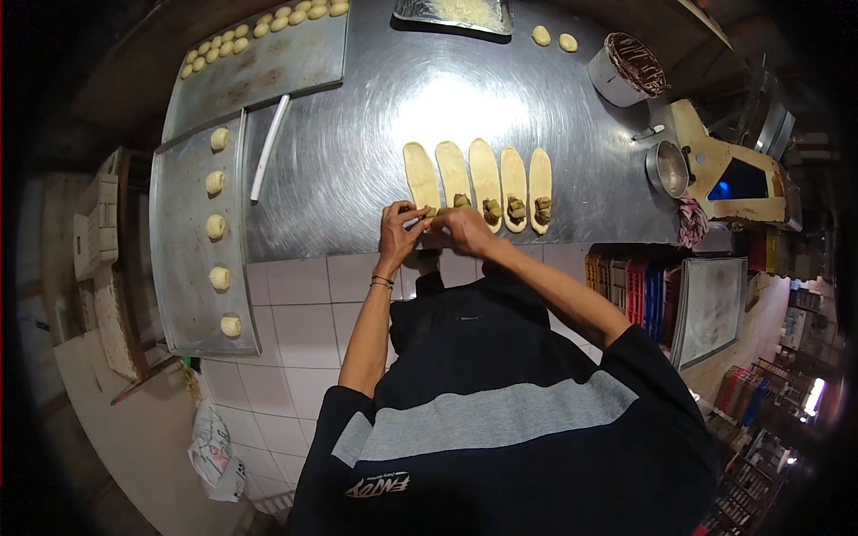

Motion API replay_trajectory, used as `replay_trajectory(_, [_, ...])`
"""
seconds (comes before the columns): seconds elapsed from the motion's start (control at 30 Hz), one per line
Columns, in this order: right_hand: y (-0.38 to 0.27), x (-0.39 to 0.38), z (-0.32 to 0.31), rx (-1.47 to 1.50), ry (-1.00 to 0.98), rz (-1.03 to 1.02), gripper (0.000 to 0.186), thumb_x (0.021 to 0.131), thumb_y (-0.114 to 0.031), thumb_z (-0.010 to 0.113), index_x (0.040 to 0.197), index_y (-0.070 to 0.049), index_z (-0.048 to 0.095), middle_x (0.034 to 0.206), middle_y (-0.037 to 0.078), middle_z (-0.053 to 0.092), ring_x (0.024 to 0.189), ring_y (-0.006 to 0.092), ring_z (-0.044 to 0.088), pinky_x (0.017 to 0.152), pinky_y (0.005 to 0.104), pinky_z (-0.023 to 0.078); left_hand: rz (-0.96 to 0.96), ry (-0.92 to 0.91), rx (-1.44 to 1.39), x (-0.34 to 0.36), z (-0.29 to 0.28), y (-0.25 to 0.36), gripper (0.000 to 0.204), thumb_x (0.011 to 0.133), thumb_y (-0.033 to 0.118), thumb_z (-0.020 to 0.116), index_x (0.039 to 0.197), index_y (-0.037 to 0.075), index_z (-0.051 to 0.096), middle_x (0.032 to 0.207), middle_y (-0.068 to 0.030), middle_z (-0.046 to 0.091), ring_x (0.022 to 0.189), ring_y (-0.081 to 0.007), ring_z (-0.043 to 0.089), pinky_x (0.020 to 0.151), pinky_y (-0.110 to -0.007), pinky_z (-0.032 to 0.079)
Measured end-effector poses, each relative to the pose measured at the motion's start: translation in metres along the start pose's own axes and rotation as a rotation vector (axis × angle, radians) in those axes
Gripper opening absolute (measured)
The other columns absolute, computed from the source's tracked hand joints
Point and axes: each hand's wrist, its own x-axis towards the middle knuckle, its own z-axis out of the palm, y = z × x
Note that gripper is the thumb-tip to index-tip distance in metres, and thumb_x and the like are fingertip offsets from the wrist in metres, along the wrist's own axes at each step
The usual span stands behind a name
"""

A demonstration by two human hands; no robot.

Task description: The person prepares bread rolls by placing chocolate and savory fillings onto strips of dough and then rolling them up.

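Five long flat dough strips lie side by side on the steel table, pointing away from me. At the near end of the leftmost dough strip [420,170], my left hand [399,236] pinches the edge with closed fingers. From the other side my right hand [466,232] meets it there, its fingers bent in on the same end; the fingertips partly hide what is between them. The other strips, such as the middle dough strip [483,170], carry chunks of brownish filling [492,211] near their close ends.
On the left, a metal tray [186,268] holds several rolled dough pieces, beside a white rod [270,147]. Behind it, another tray [259,80] bears small dough balls. A tray of pale shreds [407,18], a brown-smeared bucket [615,76] and a metal bowl [667,168] stand farther off.
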Motion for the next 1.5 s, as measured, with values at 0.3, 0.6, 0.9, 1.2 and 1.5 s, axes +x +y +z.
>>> replay_trajectory(0.3, [0.050,0.065,0.021,-0.138,0.125,0.226,0.013,0.078,-0.019,0.070,0.083,-0.007,0.075,0.087,0.018,0.072,0.084,0.0405,0.069,0.069,0.0490,0.053,-0.081,-0.064,-0.116,0.012,-0.006,-0.034,0.025,0.089,0.006,0.069,0.112,0.011,0.077,0.112,-0.0101,0.062,0.102,-0.0245,0.058,0.089,-0.035,0.050])
replay_trajectory(0.6, [0.061,0.050,0.036,0.151,0.167,0.060,0.027,0.077,-0.008,0.067,0.102,-0.002,0.073,0.088,0.021,0.072,0.083,0.0439,0.066,0.075,0.0496,0.052,0.142,-0.113,0.028,0.046,-0.018,-0.022,0.023,0.093,0.011,0.067,0.114,0.006,0.073,0.107,-0.0086,0.069,0.095,-0.0243,0.058,0.085,-0.035,0.050])
replay_trajectory(0.9, [0.026,-0.004,0.052,0.158,0.222,0.008,0.024,0.085,-0.006,0.064,0.107,-0.001,0.073,0.130,0.020,0.065,0.100,0.0379,0.070,0.079,0.0408,0.057,0.153,-0.253,0.163,0.061,-0.031,-0.005,0.019,0.084,0.017,0.076,0.100,0.006,0.078,0.095,-0.0082,0.072,0.088,-0.0250,0.056,0.085,-0.038,0.048])
replay_trajectory(1.2, [0.026,0.003,0.080,0.071,0.096,-0.061,0.037,0.097,-0.030,0.039,0.104,-0.006,0.067,0.102,0.017,0.069,0.089,0.0429,0.065,0.073,0.0471,0.050,0.145,-0.315,0.236,0.072,-0.030,-0.017,0.020,0.081,0.016,0.078,0.098,0.005,0.078,0.096,-0.0103,0.071,0.092,-0.0284,0.058,0.086,-0.038,0.048])
replay_trajectory(1.5, [0.048,0.081,0.034,0.023,0.231,0.153,0.013,0.082,-0.017,0.065,0.087,-0.008,0.074,0.090,0.016,0.071,0.085,0.0381,0.069,0.071,0.0468,0.053,0.185,-0.224,0.180,0.066,-0.033,-0.041,0.017,0.080,0.013,0.076,0.093,0.001,0.074,0.090,-0.0113,0.070,0.093,-0.0306,0.059,0.086,-0.040,0.048])
